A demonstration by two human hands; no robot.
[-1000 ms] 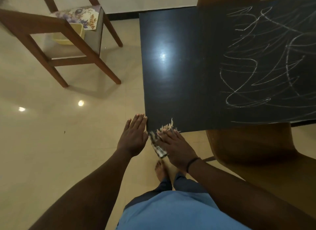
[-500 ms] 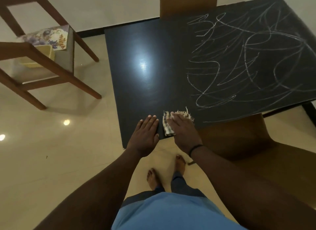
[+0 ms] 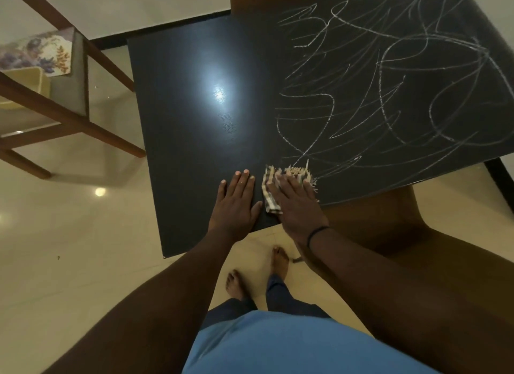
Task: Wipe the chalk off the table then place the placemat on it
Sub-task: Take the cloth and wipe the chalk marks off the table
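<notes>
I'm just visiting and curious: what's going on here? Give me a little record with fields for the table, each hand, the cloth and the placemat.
table: dark top, chalk scribbles across its right part
left hand: flat on the table, fingers straight
right hand: pressing the cloth to the table
cloth: checked, frayed edge, at the near edge of the scribbles
placemat: floral, lying on a wooden chair to the left
</notes>
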